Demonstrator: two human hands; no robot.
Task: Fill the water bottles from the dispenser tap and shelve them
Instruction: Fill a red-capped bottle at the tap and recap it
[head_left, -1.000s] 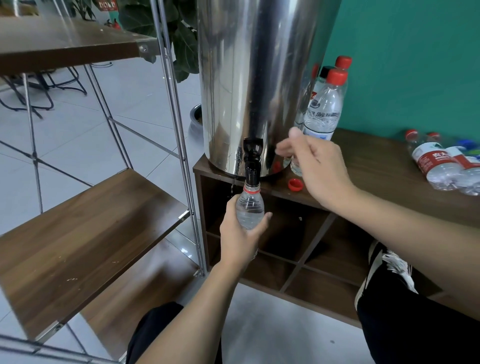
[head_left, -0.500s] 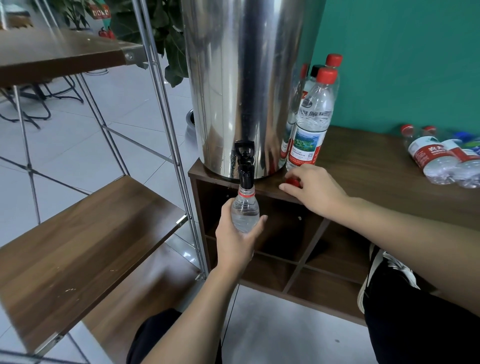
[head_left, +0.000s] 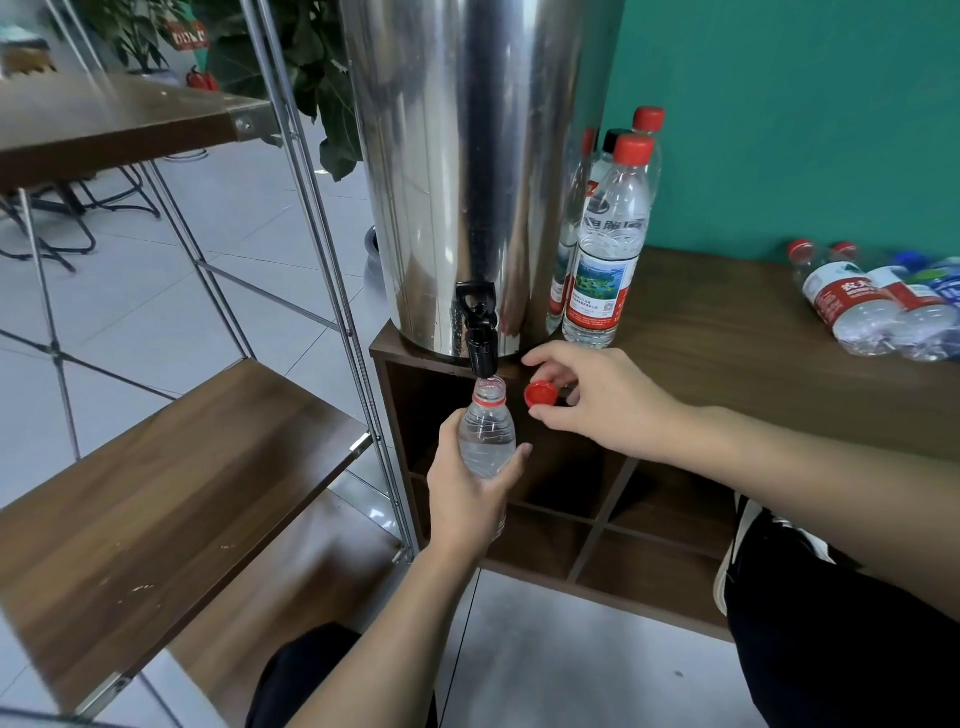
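We see the clear bottle (head_left: 487, 439), uncapped with a red neck ring, just under the black tap (head_left: 480, 338); our left hand (head_left: 470, 493) grips it. At 3 o'clock, our right hand (head_left: 597, 400) pinches the red cap (head_left: 540, 395) near the worktop (head_left: 753, 332) edge.

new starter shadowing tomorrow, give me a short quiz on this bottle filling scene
1. True or false: the bottle under the tap already has its cap on.
2. Which hand holds the red cap? A left, B right
3. The bottles at the far right of the cabinet top are standing or lying?

Key: 1 false, its mouth is open. 2 B, the right hand pinches it while the left hand grips the bottle. 3 lying.
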